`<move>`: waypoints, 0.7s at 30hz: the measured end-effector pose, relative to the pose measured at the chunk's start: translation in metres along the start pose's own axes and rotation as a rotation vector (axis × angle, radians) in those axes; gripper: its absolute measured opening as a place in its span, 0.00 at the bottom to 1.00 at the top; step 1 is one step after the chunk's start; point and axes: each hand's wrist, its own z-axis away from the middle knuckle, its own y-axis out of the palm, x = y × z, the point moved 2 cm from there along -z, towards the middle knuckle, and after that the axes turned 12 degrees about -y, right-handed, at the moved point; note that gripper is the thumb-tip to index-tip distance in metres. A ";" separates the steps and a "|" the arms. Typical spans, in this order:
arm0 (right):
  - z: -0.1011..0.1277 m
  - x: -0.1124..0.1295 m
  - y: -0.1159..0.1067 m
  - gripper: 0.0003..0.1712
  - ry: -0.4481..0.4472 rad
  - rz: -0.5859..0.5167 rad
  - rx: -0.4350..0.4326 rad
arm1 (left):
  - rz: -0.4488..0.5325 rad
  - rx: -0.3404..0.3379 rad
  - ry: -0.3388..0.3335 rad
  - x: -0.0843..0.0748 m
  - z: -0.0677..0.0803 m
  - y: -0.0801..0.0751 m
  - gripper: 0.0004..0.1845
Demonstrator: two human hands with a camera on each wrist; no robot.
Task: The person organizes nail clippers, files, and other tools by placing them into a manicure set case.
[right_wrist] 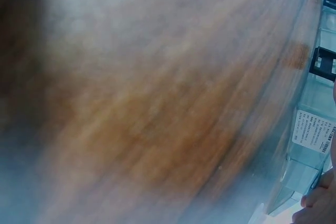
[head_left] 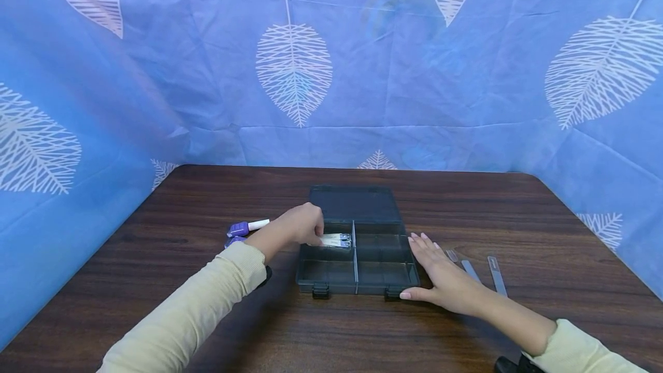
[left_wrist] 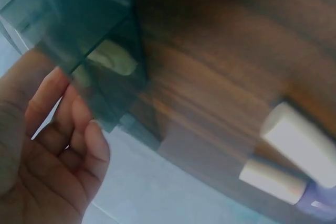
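An open dark translucent box (head_left: pixel 357 289) with divided compartments sits on the table, its lid (head_left: pixel 354 203) laid back. My left hand (head_left: pixel 305 224) reaches over the box's left side, with fingers bent down into the back left compartment. There it pinches the left end of some narrow white strips (head_left: pixel 334 239) with dark blue marks at their other end. In the left wrist view, the left hand (left_wrist: pixel 63 140) has its lower fingers curled beside the see-through wall (left_wrist: pixel 105 98). My right hand (head_left: pixel 448 278) rests along the box's right edge, fingers extended and thumb near the front corner.
Two small purple bottles (head_left: pixel 239 229) lie left of the box, one with its white cap (head_left: pixel 258 224) showing. Grey flat strips (head_left: pixel 496 275) lie beyond the right hand, along with a small clear piece (head_left: pixel 452 255). Blue leaf-patterned cloth (head_left: pixel 352 85) hangs behind the table.
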 end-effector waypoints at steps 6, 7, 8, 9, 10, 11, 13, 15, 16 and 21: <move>0.000 0.000 0.000 0.59 0.002 -0.005 0.003 | -0.128 0.054 -0.074 -0.012 -0.006 -0.003 0.20; 0.000 0.000 0.000 0.59 0.001 -0.005 0.001 | -0.144 0.063 -0.082 -0.014 -0.007 -0.003 0.22; 0.000 0.000 0.000 0.59 0.000 -0.005 0.001 | -0.165 0.072 -0.088 -0.015 -0.009 -0.003 0.24; 0.000 0.000 0.000 0.59 -0.001 -0.003 -0.001 | -0.179 0.080 -0.093 -0.017 -0.009 -0.003 0.25; 0.000 0.000 0.000 0.59 -0.003 -0.001 -0.001 | -0.195 0.090 -0.098 -0.018 -0.010 -0.002 0.26; 0.000 0.000 0.000 0.59 -0.004 -0.001 -0.002 | -0.204 0.100 -0.105 -0.019 -0.010 -0.001 0.26; 0.000 0.000 0.000 0.58 -0.008 0.001 -0.002 | -0.221 0.115 -0.115 -0.019 -0.011 0.000 0.26; 0.000 0.000 0.000 0.58 -0.010 0.002 -0.002 | -0.230 0.117 -0.114 -0.019 -0.011 0.002 0.26; 0.000 0.000 0.000 0.58 -0.011 0.002 -0.001 | -0.228 0.116 -0.111 -0.018 -0.012 0.003 0.26; 0.000 0.000 0.000 0.58 -0.008 0.007 0.000 | -0.146 0.063 -0.069 -0.013 -0.011 0.002 0.26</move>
